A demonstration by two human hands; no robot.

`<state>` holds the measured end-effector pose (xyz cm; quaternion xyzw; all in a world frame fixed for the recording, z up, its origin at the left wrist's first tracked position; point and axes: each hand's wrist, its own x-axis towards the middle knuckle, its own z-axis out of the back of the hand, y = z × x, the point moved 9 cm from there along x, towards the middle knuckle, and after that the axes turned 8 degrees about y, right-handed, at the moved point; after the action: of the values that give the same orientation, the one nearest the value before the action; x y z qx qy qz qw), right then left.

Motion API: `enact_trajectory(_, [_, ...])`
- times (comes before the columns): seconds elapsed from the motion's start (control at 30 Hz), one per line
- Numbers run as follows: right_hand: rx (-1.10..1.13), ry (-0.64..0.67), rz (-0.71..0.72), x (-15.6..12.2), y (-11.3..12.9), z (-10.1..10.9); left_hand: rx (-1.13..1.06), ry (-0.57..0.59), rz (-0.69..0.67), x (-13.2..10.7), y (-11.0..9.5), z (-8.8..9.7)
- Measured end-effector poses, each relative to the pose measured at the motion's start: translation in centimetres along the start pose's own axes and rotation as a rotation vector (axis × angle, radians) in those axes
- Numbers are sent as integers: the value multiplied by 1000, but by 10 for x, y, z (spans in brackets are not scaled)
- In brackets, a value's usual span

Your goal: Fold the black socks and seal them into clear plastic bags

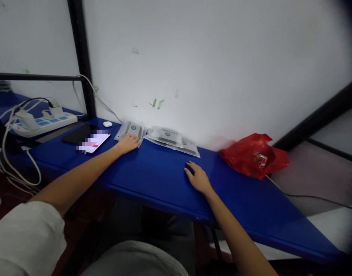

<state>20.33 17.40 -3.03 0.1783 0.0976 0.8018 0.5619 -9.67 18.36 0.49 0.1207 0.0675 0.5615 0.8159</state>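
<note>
My left hand [129, 143] rests on the lower edge of a clear plastic packet [130, 128], which has a grey insert with dark print and lies near the wall. Its fingers are bent over that edge, closed on it. To the right, several similar packets [166, 135] overlap in a low pile against the wall. My right hand [197, 177] is on the blue table [153, 176], in front of the pile and apart from it. Thumb and forefinger are spread, and nothing is between them.
Left of my left hand lie a lit phone [97, 142], a dark tablet-like slab [75, 134] and a small white case [107, 124]. Further left is a power strip [46, 124] with plugs and cables. A red plastic bag [245, 155] sits at the right.
</note>
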Motion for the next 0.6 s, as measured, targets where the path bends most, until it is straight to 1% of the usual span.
enact_trajectory(0.13, [-23,3,4,0,2,1,-21,-2,-6,3,-5,2])
enact_trajectory(0.27, [-36,9,9,0,3,2,-43,15,35,0,-14,9])
enact_trajectory(0.37, [-41,4,7,0,4,3,-40,47,80,-12,-26,16])
enact_trajectory(0.43, [-40,11,4,0,3,2,-44,62,72,-25,-39,23])
enact_trajectory(0.5, [-32,15,1,0,3,2,-91,27,15,-39,-53,35])
enact_trajectory(0.53, [-28,15,-1,0,3,1,-132,-15,0,-45,-57,42])
enact_trajectory(0.57, [-23,12,-2,0,3,2,-176,-61,20,-51,-56,49])
enact_trajectory(0.6, [-19,9,-4,0,3,2,-218,-98,76,-56,-51,53])
